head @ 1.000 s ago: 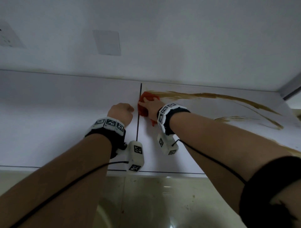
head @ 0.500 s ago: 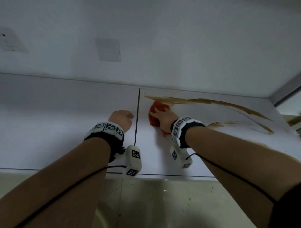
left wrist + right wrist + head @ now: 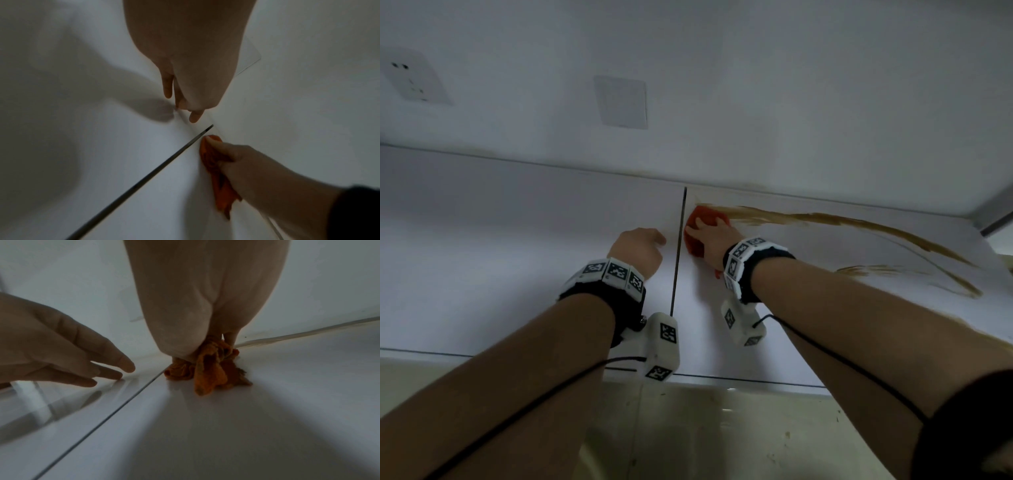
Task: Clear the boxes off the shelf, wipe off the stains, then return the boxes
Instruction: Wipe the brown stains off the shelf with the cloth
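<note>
My right hand [image 3: 710, 229] grips a bunched orange cloth [image 3: 693, 240] and presses it on the white shelf [image 3: 517, 257], just right of the dark seam [image 3: 677, 260] and at the left end of a long brown stain [image 3: 842, 221]. The cloth [image 3: 207, 369] shows brown smears in the right wrist view, and it also shows as the orange cloth [image 3: 216, 172] in the left wrist view. My left hand [image 3: 643, 248] rests on the shelf left of the seam, its fingers [image 3: 107, 368] extended with tips touching the surface and holding nothing. No boxes are in view.
A second, shorter brown streak [image 3: 873, 270] lies further right on the shelf. The white wall behind carries a socket [image 3: 412, 80] and a blank plate [image 3: 621, 102]. A grey post [image 3: 996, 216] bounds the shelf at right. Tiled floor [image 3: 722, 435] lies below the shelf's front edge.
My right hand slid the cloth right along the stain, then back left to the seam near the back edge. The left hand stayed put.
</note>
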The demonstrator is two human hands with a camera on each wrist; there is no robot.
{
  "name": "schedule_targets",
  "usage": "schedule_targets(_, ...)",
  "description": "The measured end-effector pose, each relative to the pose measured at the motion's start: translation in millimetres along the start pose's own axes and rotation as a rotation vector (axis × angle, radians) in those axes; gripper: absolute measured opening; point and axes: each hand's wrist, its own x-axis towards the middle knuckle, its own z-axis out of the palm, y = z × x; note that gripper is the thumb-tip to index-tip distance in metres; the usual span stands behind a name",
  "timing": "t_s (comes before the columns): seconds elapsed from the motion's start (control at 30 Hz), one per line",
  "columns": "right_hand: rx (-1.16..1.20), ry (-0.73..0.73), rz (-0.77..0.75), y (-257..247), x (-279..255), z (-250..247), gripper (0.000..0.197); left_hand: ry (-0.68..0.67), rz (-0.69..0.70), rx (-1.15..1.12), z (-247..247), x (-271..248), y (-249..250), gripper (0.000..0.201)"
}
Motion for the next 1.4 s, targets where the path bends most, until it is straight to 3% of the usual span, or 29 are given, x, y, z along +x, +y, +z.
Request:
schedule_targets(0.17, -0.021, -0.009, 0.046, 16, 13, -12, 0.068, -0.01, 0.009, 0.098, 3, 2, 5, 0.044)
schedule_targets(0.27, 0.016, 0.006, 0.132, 41, 3, -6, 0.075, -0.031, 0.01, 0.172, 3, 2, 11, 0.041)
schedule_targets(0.37, 0.065, 0.019, 0.182, 54, -15, 2, 0.07, -0.027, 0.002, 0.193, 3, 6, 15, 0.037)
schedule_targets(0.6, 0.067, 0.074, -0.045, 16, -29, 19, 0.061, -0.024, -0.011, 0.198, -3, 4, 11, 0.035)
schedule_targets(0.8, 0.054, 0.053, -0.044, 2, -1, 5, 0.059, 0.003, 0.008, 0.196, -1, 1, 7, 0.04)
schedule_targets(1.07, -0.026, 0.067, -0.017, 8, 21, -25, 0.058, 0.086, -0.077, 0.227, 5, 5, 16, 0.033)
schedule_targets(1.4, 0.033, 0.027, 0.184, 63, 8, -14, 0.078, 0.127, -0.081, 0.209, 11, 8, 17, 0.03)
